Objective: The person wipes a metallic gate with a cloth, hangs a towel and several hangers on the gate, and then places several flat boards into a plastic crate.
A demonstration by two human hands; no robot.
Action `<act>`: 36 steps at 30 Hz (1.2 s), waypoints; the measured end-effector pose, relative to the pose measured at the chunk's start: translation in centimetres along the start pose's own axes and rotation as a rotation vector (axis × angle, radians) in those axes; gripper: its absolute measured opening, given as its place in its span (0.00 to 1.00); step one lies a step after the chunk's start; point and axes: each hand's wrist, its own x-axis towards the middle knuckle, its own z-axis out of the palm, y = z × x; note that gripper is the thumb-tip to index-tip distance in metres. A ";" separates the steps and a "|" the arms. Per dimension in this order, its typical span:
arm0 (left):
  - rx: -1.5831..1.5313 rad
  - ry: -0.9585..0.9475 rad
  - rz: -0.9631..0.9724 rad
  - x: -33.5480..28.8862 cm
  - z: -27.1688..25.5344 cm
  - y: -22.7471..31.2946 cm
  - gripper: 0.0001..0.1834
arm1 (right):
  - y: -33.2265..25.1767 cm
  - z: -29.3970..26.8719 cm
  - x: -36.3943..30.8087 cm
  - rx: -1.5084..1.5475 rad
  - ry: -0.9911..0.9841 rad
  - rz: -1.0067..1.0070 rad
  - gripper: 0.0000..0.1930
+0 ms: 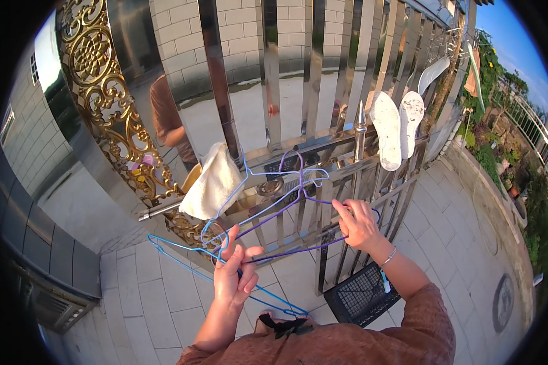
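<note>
By the fence, black crate (362, 296) sits below purple hanger (298, 213), contents unclear.

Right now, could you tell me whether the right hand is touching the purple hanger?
Touching. The head view shows the right hand with its fingers closed over the wire of the purple hanger, with no gap between them.

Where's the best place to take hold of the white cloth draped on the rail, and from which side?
Pinch the white cloth at its hanging lower edge, coming from the near side below the rail. That fold hangs free there; the hanger hooks crowd its right side.
</note>
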 end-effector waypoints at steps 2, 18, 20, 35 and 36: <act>-0.040 -0.104 0.113 -1.0 -0.3 1.0 0.18 | 1.8 -0.1 0.3 0.100 0.012 0.172 0.25; 0.096 -0.008 0.184 -1.2 -1.8 0.1 0.11 | 5.5 0.2 7.1 0.006 -0.220 0.119 0.23; 0.090 -0.047 0.173 -1.0 -1.6 -0.2 0.11 | 6.5 1.5 8.7 0.032 -0.225 0.077 0.23; 0.415 -0.112 0.250 -1.0 -1.6 -1.9 0.10 | 6.3 3.4 7.2 -0.154 -0.374 -0.092 0.35; 0.415 -0.139 0.256 -0.6 -1.2 -2.2 0.12 | 5.4 2.2 6.9 -0.164 -0.386 -0.061 0.37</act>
